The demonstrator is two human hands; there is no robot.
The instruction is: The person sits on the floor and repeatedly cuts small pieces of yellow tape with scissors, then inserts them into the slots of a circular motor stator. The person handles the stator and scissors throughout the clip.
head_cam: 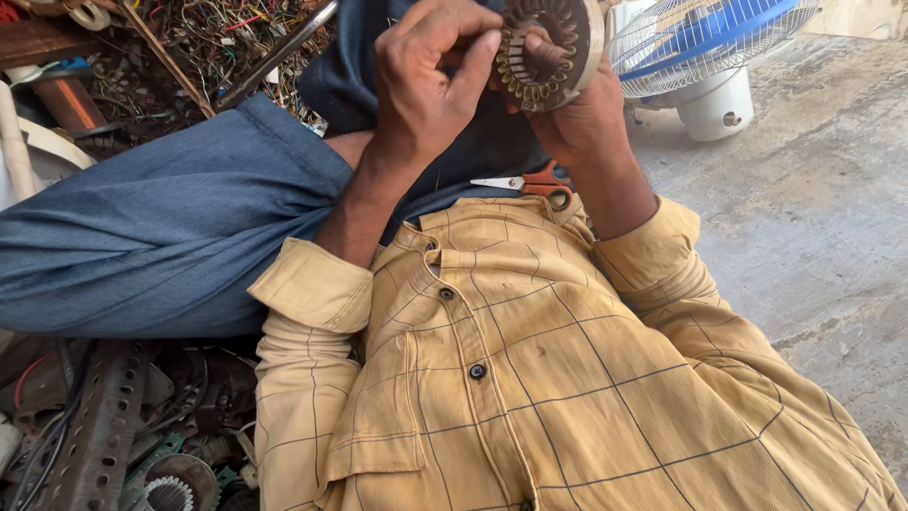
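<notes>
My right hand (582, 114) holds up a round metal motor stator (551, 45) with a toothed inner ring, gripping it from behind and below. My left hand (430, 71) is at the stator's left edge, thumb and fingers pinched together against its teeth; whatever it pinches is too small to see. Both arms wear rolled-up yellow checked sleeves. Orange-handled scissors (534, 182) lie on my lap just under the hands.
A white and blue table fan (705, 52) stands on the concrete floor at the upper right. A heap of tangled wires and scrap (203, 52) lies at the upper left. Perforated metal bars and motor parts (113, 435) lie at the lower left beside my blue-trousered leg (161, 227).
</notes>
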